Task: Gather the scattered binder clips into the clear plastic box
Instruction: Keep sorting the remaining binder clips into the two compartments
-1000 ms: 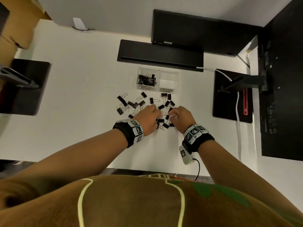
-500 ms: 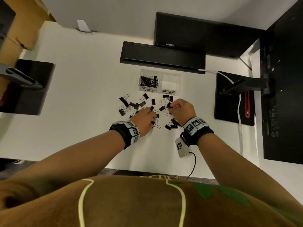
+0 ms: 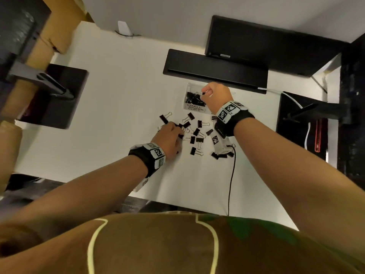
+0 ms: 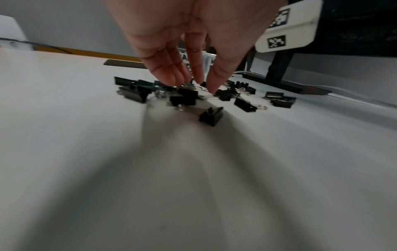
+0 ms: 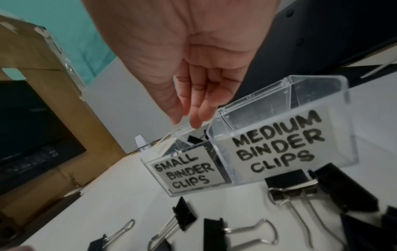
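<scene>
- My right hand (image 3: 216,95) hangs over the clear plastic box (image 5: 279,135), fingers (image 5: 199,108) pointing down above the compartment labelled SMALL BINDER CLIPS (image 5: 184,171).
- In the head view a small black clip (image 3: 204,93) sits at my right fingertips, thumb and forefinger pinched on it; in the right wrist view the clip itself is hidden behind the fingers.
- Below those fingers the small compartment holds a heap of black clips (image 3: 192,98); the MEDIUM BINDER CLIPS compartment (image 5: 277,144) lies just to the right of them.
- My left hand (image 3: 167,138) is down among the scattered binder clips (image 3: 197,135) on the white desk (image 3: 118,115), well short of the box.
- Left fingers (image 4: 169,71) are straight and bunched, tips touching the clip pile; thumb close beside them. I cannot tell whether any clip is pinched.
- More clips lie loose to the right of my left fingertips and near the box front (image 5: 292,185).
</scene>
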Demonstrator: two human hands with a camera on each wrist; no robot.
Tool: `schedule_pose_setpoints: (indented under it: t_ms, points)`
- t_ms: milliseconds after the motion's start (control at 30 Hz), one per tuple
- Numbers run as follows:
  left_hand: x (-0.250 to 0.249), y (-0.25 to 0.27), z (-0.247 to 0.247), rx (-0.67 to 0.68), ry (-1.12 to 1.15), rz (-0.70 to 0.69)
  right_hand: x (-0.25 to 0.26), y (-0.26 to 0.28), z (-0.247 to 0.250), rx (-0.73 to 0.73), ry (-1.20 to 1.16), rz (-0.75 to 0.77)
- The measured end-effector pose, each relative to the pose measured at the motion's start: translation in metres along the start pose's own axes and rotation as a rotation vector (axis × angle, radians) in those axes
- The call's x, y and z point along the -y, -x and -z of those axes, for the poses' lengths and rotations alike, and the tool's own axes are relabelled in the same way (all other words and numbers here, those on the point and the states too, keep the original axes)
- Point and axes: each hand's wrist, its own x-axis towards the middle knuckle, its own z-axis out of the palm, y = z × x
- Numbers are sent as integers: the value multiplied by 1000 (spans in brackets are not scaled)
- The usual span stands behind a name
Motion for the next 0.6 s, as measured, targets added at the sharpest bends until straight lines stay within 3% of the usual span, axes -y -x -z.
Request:
schedule_pose_setpoints:
  t_ms: [133,233,367,500,600]
  points:
    - [15,0,4,-36,-19,107,-14,29,-9,-25,-61,78]
    - [15,-1,3,-59,-30,143,-32,58,-34,96,19,132]
    - [11,1,2,8,-29,136,-56,86,-61,251,185,165]
    - [9,3,0,64,37,64,-73,97,-60,199,122,107]
    - [11,4,0,-9,120,57,-84,102,-45,98,16,36]
